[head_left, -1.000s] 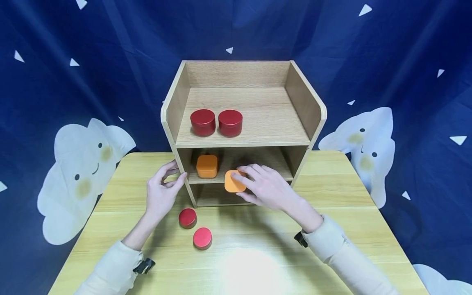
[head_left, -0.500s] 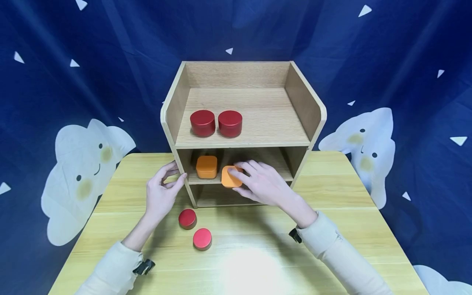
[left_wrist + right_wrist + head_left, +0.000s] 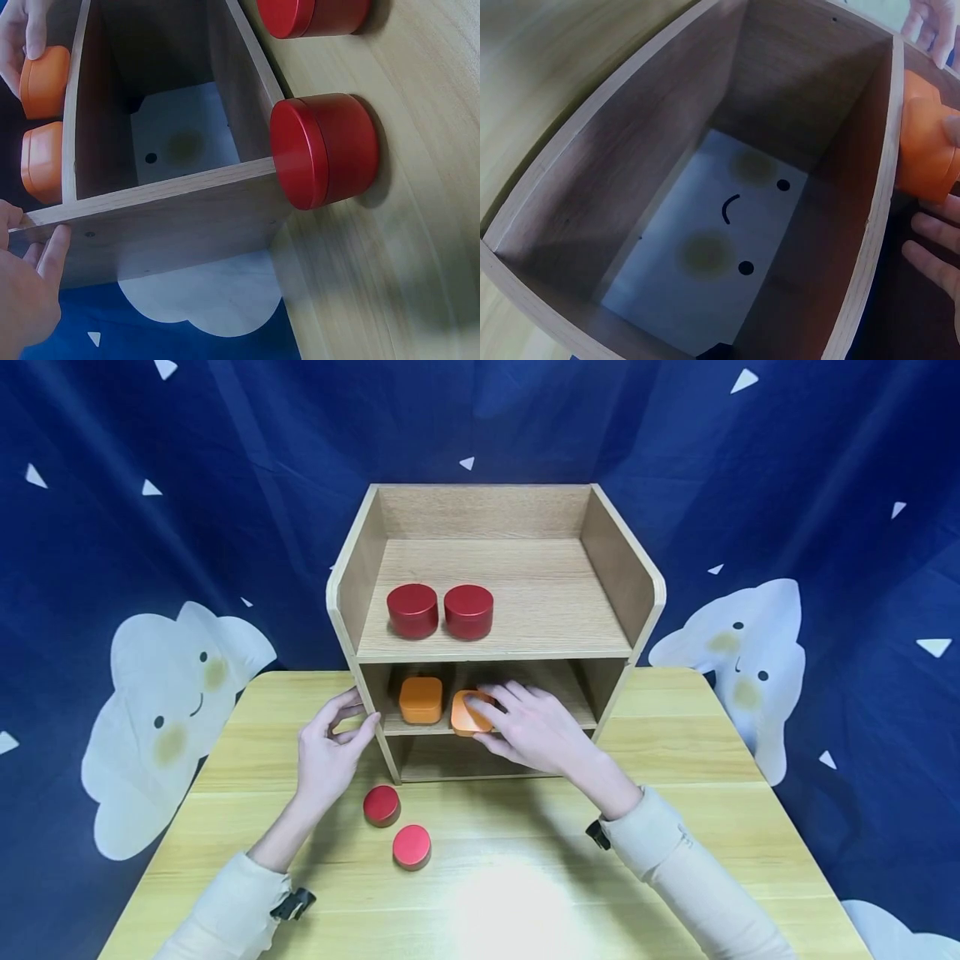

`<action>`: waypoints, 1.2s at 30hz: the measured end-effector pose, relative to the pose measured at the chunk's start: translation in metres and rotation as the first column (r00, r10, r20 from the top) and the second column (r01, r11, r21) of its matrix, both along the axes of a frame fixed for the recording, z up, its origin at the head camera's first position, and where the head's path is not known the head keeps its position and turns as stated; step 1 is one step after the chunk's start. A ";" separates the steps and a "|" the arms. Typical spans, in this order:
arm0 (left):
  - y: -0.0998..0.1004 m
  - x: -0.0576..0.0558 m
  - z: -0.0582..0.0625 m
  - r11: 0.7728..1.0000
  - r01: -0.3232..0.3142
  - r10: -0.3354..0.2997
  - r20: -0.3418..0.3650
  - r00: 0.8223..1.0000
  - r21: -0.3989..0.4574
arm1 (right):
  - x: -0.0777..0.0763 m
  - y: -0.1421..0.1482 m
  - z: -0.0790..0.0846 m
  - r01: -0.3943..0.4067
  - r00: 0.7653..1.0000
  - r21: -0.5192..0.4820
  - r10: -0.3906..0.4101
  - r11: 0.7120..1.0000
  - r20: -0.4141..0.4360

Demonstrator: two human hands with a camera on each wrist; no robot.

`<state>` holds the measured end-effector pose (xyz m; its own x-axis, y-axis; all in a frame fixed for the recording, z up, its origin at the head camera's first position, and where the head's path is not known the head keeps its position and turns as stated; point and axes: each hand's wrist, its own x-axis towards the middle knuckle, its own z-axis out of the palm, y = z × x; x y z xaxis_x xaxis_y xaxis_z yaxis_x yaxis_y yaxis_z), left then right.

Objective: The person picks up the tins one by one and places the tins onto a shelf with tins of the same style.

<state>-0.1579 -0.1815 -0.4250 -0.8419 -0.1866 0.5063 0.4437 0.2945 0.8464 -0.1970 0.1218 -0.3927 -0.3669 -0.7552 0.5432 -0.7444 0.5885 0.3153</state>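
Note:
My right hand holds a rounded-square orange tin by its sides, at the front edge of the middle shelf. Just left of it stands a second orange tin, also seen in the left wrist view as the nearer orange tin. With thumb and fingers, my left hand grips the left side panel of the wooden shelf unit. Two round red tins sit side by side on the unit's top. The right fingertips behind the held tin are partly hidden in the head view.
On the table, two more round red tins, a rear one and a front one, stand before the unit's left front corner. The bottom compartment is backless, showing the blue cloud-print curtain behind.
My right hand has moved the orange tin slightly back and left, from in front of the middle shelf to its front edge beside the other orange tin. The left hand has stayed put.

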 end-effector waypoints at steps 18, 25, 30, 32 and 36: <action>0.000 0.001 0.000 1.000 0.006 -0.006 -0.002 1.000 0.003 | -0.002 -0.003 0.000 0.069 0.998 0.038 -0.069 0.997 -0.002; 0.000 0.001 0.001 1.000 0.002 -0.002 -0.002 1.000 0.000 | -0.006 -0.005 -0.004 0.061 0.998 0.011 -0.060 0.998 -0.025; 0.000 0.002 0.002 1.000 0.001 -0.001 0.005 1.000 0.000 | -0.009 -0.006 -0.005 0.054 0.998 -0.004 -0.054 0.999 -0.021; 0.000 0.001 0.002 1.000 0.001 -0.001 0.006 1.000 0.001 | -0.010 -0.006 -0.004 0.058 0.998 -0.003 -0.058 0.998 -0.010; 0.000 0.001 0.001 1.000 0.002 -0.002 0.009 1.000 0.001 | -0.011 -0.006 -0.004 0.066 0.998 0.001 -0.066 0.998 0.007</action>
<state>-0.1566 -0.1813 -0.4236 -0.8468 -0.1858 0.4984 0.4364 0.2931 0.8507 -0.2081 0.1158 -0.3965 -0.4201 -0.7296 0.5395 -0.7061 0.6363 0.3107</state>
